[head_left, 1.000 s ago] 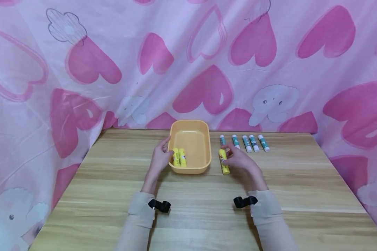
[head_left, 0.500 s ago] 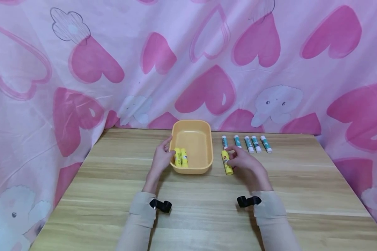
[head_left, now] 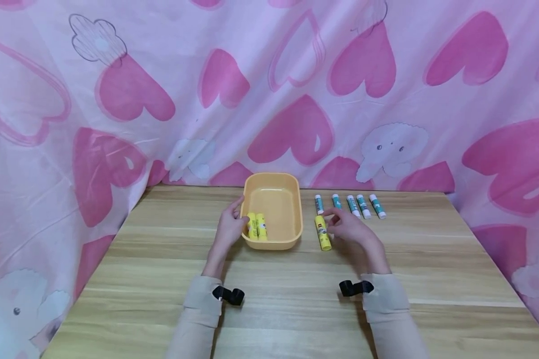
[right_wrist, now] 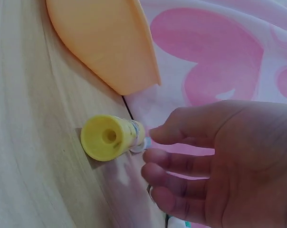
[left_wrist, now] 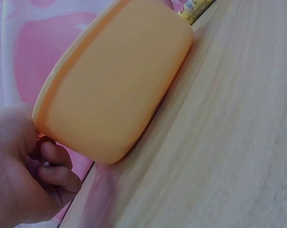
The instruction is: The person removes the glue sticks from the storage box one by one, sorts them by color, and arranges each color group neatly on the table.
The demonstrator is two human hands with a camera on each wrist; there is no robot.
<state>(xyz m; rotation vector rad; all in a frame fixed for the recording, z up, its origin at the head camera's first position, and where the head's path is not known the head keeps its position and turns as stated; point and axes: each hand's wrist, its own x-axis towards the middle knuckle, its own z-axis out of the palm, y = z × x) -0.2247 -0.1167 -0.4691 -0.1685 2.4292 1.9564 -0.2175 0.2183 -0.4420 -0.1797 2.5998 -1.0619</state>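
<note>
In the head view my left hand [head_left: 229, 227] grips the left rim of a pale orange plastic basket [head_left: 296, 209], thumb over the rim and fingers outside. Two yellow glue sticks [head_left: 261, 227] lie side by side in its near left corner. A third yellow glue stick [head_left: 323, 233] lies on the table right of the basket. My right hand [head_left: 352, 230] hovers beside it, fingers loosely bent and holding nothing. The right wrist view shows a small gap between the thumb of that hand [right_wrist: 219, 161] and the stick's yellow body [right_wrist: 103, 137].
Several teal-and-white glue sticks [head_left: 353, 206] lie in a row near the back of the wooden table [head_left: 278, 299], behind my right hand. A pink heart-patterned cloth [head_left: 292, 129] hangs along the table's back edge.
My right thumb and fingers have let go of the yellow glue stick and drawn slightly to the right. The stick now lies on the table. My left hand stays on the basket.
</note>
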